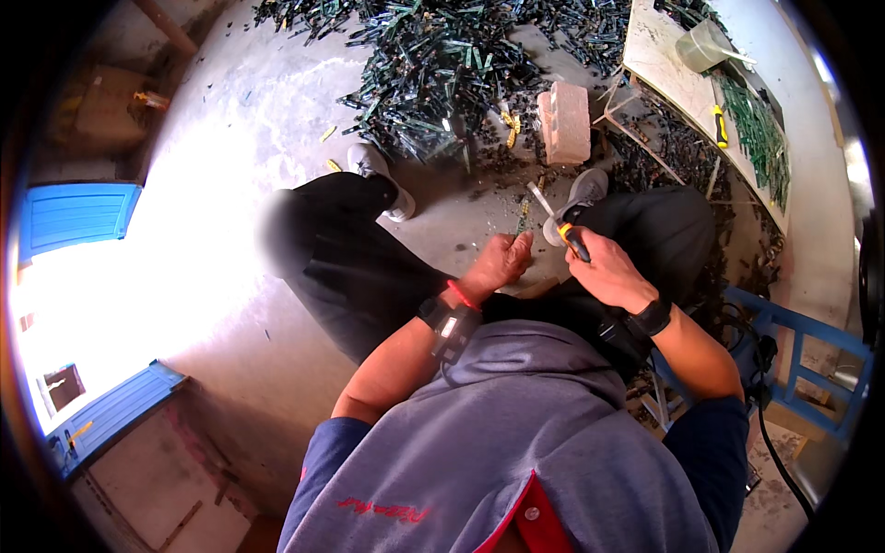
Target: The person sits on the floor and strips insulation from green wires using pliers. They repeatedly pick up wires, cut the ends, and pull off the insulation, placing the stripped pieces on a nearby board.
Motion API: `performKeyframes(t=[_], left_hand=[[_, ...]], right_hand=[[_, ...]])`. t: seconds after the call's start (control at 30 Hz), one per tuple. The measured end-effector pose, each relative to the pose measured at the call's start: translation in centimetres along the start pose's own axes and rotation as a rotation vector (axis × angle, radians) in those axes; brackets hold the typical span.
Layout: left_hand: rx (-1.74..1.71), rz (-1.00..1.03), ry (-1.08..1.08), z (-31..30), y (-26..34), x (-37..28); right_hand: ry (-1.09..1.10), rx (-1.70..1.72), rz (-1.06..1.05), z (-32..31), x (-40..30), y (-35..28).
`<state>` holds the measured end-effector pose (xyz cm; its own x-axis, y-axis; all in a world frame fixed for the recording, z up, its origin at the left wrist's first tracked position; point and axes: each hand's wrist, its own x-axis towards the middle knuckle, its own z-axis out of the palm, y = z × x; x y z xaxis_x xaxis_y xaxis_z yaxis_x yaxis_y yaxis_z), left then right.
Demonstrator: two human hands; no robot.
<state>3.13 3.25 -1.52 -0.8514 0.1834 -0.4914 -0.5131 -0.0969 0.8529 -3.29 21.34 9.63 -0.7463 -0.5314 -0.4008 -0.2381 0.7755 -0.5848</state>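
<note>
My left hand (508, 259) is closed in a fist between my knees. A narrow green-and-yellow strip (523, 218), apparently a piece of circuit board, sticks up from its fingers. In my right hand (605, 269) is a chisel-like hand tool (568, 233) with an orange-and-black handle. Its flat metal blade points up and to the left, away from my body, just right of the strip. Blade and strip look apart. Ahead on the concrete floor lies a large heap of narrow dark green strips (442, 83). How my left fingers grip is partly hidden.
Bricks (568, 124) stand beyond my right shoe. At the right, a low board table (674, 79) bears a clear plastic scoop (702, 47), a yellow-and-black handled tool (720, 126) and green strips (753, 131). A blue frame (795, 345) and a black cable (767, 428) are near my right elbow.
</note>
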Motion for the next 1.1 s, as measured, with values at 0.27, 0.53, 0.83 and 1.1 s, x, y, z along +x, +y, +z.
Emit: performKeyframes(t=[0.27,0.53,0.83,1.1], left_hand=[[-0.132,-0.016,-0.001,-0.3,1.5,-0.8],[0.031,0.003,0.08,-0.3,0.4,-0.2],[0.319,0.091,0.163,-0.5,0.4,-0.3],[0.304,0.103,0.166,-0.4,0.7,-0.5]], right_hand=[[-0.285,0.44,0.228,0.3,-0.5,1.9],[-0.586,0.947,0.333,-1.0,-0.6,0.3],[-0.738,1.181,0.366,0.5,-0.4,-0.2],[-0.72,1.294,0.345,2.0,-0.5,-0.1]])
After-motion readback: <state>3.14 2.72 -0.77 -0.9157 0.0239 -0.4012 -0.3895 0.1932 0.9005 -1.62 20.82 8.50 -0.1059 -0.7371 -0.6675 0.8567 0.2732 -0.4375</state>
